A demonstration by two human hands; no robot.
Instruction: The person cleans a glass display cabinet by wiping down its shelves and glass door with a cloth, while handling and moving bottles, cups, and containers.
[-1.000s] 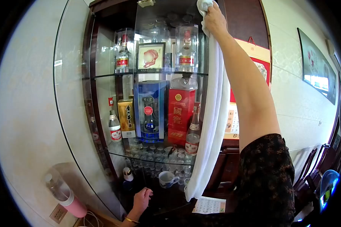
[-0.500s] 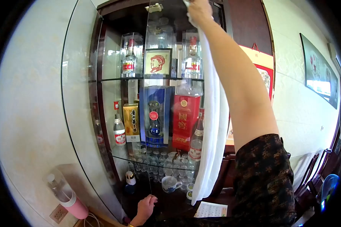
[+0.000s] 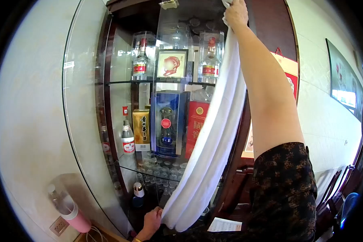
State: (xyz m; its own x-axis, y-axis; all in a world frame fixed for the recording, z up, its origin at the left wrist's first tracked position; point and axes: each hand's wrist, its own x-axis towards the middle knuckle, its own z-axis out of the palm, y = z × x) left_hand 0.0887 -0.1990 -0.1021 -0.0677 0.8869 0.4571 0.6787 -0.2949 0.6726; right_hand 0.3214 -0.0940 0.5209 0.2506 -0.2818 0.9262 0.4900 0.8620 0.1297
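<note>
My right hand (image 3: 236, 15) is raised high at the upper right of the cabinet, its fingers closed on one end of a long white cloth (image 3: 213, 133). From there the cloth hangs down and slants left across the shelves. Low at the cabinet front, my left hand (image 3: 151, 221) is closed at the lower edge of a clear glass door (image 3: 171, 24). The cloth's bottom end touches its fingertips, and the exact grip is partly hidden. Behind the cloth, a red box (image 3: 195, 121) and several small glasses (image 3: 153, 169) are partly covered.
On the shelves stand boxed bottles (image 3: 140, 60), a framed picture (image 3: 172, 64), a blue box (image 3: 167, 125), a gold box (image 3: 141, 129) and a white-labelled bottle (image 3: 127, 137). A pink bottle (image 3: 78, 220) is at lower left. A printed sheet (image 3: 224, 225) lies below.
The cloth's lower end has swung left to my left hand, covering the mug and part of the red box. My right hand has shifted right and slightly down in view.
</note>
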